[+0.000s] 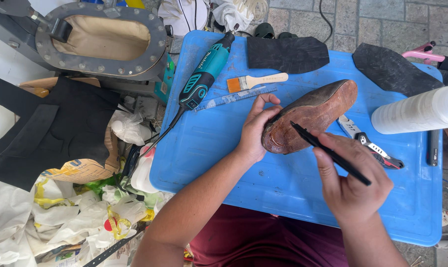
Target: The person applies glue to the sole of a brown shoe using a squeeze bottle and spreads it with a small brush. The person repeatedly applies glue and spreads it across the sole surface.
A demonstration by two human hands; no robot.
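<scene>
Sole-up brown shoe (310, 116) near the middle of the blue plastic tabletop (283, 183), long axis running from its heel at lower left to its toe toward the far right corner. The left hand (256, 131) cups the heel end, fingers closed on it. The right hand (352, 185), nearer the front edge, pinches a black pen (328, 152) whose tip touches the sole.

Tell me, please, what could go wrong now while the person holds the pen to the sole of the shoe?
1. The left hand grips only the heel end of the shoe, so the shoe may turn under the black pen and the line may go crooked.
2. The right hand works close to the utility knife lying behind it; a slip might touch it.
</scene>
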